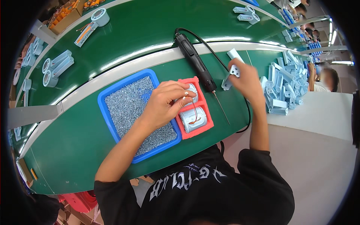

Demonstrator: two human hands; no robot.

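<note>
My left hand (164, 100) is over the red fixture (209, 122), with thumb and fingers pinched on thin wires (195, 108) that have small whitish ends. These wires run down to a light-blue round fan housing (194, 119) seated in the near compartment. A second round housing (192, 90) sits in the far compartment, partly covered by my fingers. To the right, my right hand (248, 80) is closed around a light-blue plastic handle piece (234, 70), whose end with holes faces me. My fingers hide part of it.
A blue tray (108, 116) of screws stands at left. The black electric screwdriver (195, 60) lies beside the fixture, its cable curving right. Light-blue handles (287, 80) are heaped at right. Across the metal rail lie assembled fans (56, 69). Another person (326, 80) sits far right.
</note>
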